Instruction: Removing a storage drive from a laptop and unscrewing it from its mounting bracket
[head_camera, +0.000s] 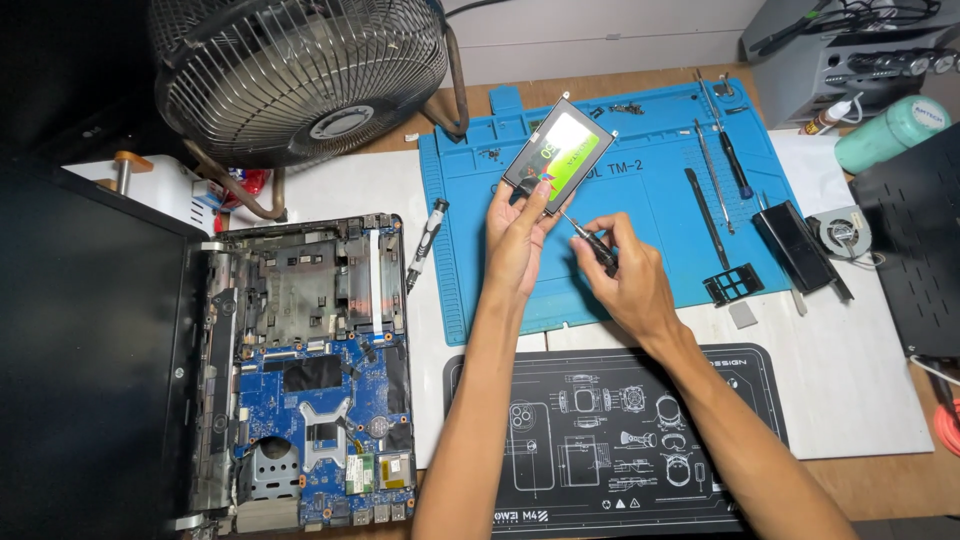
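Tilting drive (560, 157) in left hand (515, 240), long axis upper-right.

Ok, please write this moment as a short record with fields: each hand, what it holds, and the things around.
left hand: holds a drive in a metal frame, tilted, above the blue mat
right hand: holds a small screwdriver, tip at the frame's lower edge
left of hands: opened laptop, blue circuit board exposed
on blue mat: loose tools
top left: fan
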